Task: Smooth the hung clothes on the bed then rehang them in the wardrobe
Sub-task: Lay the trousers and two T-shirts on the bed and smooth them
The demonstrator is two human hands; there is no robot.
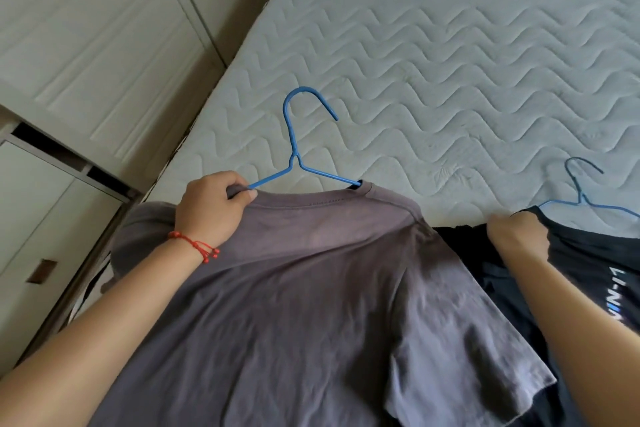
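A grey T-shirt [311,288] on a blue hanger [304,152] lies across the quilted bed [450,62], filling the lower centre. The left hand [211,208] pinches its collar. At right, the right hand [517,236] grips a black T-shirt [595,263] on a second blue hanger [585,198]. White wardrobe doors [86,45] stand upper left.

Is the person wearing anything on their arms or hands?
Both arms are bare, with no sleeves showing and no gloves. The left hand has a thin red string bracelet with little red beads at its wrist. The right hand wears nothing that shows.
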